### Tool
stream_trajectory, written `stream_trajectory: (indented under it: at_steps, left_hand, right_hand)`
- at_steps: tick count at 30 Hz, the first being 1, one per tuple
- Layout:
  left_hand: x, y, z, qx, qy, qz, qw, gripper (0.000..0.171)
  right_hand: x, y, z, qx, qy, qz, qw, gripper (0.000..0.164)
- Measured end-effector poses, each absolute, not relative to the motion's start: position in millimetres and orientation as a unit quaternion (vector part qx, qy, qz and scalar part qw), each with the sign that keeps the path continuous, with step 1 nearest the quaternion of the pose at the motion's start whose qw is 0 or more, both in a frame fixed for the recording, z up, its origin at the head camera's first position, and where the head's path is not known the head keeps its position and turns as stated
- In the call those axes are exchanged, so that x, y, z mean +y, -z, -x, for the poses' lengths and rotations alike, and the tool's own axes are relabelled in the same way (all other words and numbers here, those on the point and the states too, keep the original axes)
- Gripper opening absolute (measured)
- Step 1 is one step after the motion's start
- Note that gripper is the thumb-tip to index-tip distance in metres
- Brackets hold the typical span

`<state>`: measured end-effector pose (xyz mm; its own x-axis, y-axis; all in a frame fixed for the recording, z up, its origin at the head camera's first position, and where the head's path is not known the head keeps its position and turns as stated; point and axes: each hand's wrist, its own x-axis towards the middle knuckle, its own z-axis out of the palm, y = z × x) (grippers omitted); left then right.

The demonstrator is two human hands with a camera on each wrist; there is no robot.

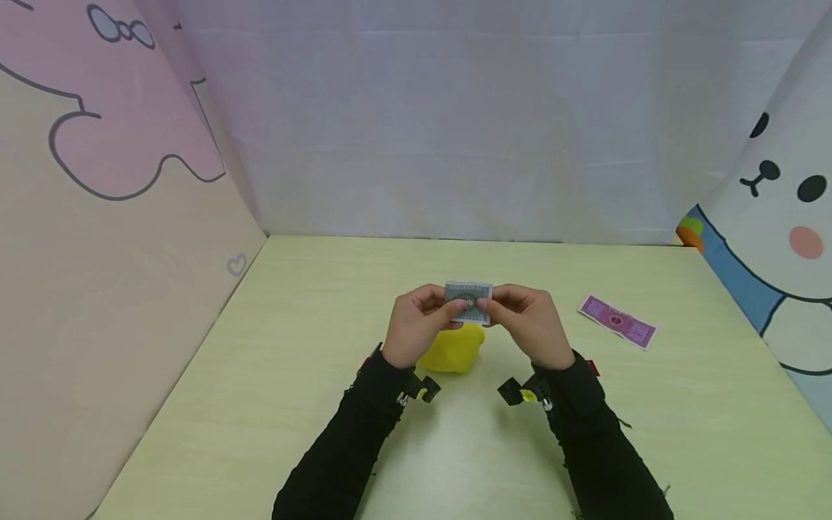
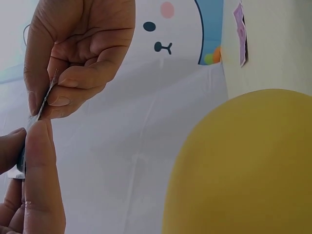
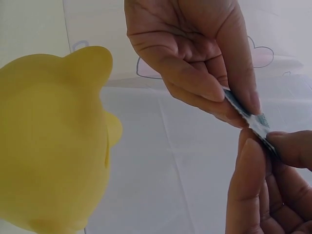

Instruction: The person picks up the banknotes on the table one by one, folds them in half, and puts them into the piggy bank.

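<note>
A small grey-green banknote (image 1: 468,289), folded to a short piece, is held up above the table between both hands. My left hand (image 1: 412,328) pinches its left side between thumb and fingers. At the opposite side, my right hand (image 1: 536,328) pinches it the same way, thumb on the near face. Seen nearly edge-on in the right wrist view, the banknote (image 3: 236,103) looks thin and creased. Below and behind the hands sits a yellow rounded figure (image 1: 453,352), partly hidden; the right wrist view shows an ear-like bump and a small snout-like bulge on the figure (image 3: 53,141).
A purple banknote (image 1: 617,321) lies slightly bent on the pale yellow table (image 1: 325,289), to the right of the hands. A white curtain (image 1: 455,130) hangs along the back edge, with cartoon-printed panels at both sides. Small black cameras are strapped to the wrists.
</note>
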<state>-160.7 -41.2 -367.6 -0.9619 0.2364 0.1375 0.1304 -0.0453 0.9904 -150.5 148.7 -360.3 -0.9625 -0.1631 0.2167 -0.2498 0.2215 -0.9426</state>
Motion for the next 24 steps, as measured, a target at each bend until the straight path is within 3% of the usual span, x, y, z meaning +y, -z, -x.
stream_trajectory:
  at_steps: [24]
  left_hand:
    - [-42.0,367.8,160.1,0.698,-0.704,-0.131,0.012,0.021]
  right_hand:
    - [147.5,360.2,150.6,-0.777,-0.617,-0.123,0.032,0.018]
